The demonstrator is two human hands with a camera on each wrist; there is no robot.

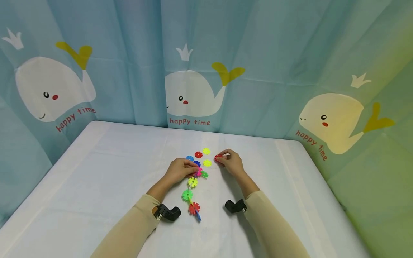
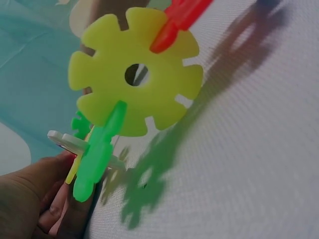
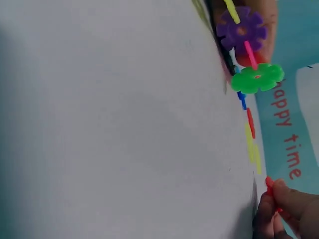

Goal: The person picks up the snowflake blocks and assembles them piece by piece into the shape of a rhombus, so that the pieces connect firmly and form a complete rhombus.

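Observation:
My left hand (image 1: 178,170) pinches a pink notched plastic disc (image 1: 199,172) at the far end of a chain of interlocked flower-shaped discs. The chain runs toward me through a yellow disc (image 1: 193,182), a green disc (image 1: 187,195), a red disc (image 1: 194,208) and a blue disc (image 1: 198,217). Beside the pink one, a smaller-looking green disc (image 3: 257,79) juts out to the right; a purple disc (image 3: 239,25) shows near the left fingers. To the right, my right hand (image 1: 233,163) pinches a single red disc (image 1: 218,158) between thumb and fingers, apart from the chain.
Loose discs lie on the white table (image 1: 106,179) beyond the chain: a red one (image 1: 198,154), two yellow ones, (image 1: 206,151) among them, a light blue one (image 1: 189,158) and a dark blue one (image 1: 196,163). A whale-printed curtain (image 1: 267,100) hangs behind the table.

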